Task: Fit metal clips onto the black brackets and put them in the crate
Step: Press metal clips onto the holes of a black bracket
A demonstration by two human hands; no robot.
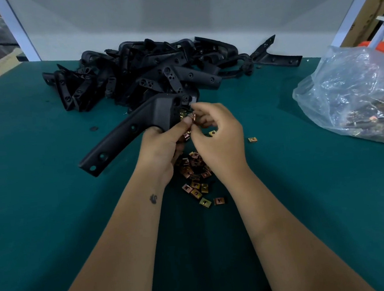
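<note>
The left hand (161,145) grips the black bracket (126,134) at its boxy head, long arm slanting down-left, while the right hand (218,138) pinches a metal clip (193,118) touching that head's right-hand edge.

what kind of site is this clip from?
Likely a factory assembly bench: a pile of black brackets on a green mat, loose metal clips, and a bulk bag of clips. Cardboard cartons stand behind.

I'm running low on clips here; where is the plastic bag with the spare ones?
In the head view the plastic bag lies on the green table at the far right, right of the pile of black brackets.
</note>
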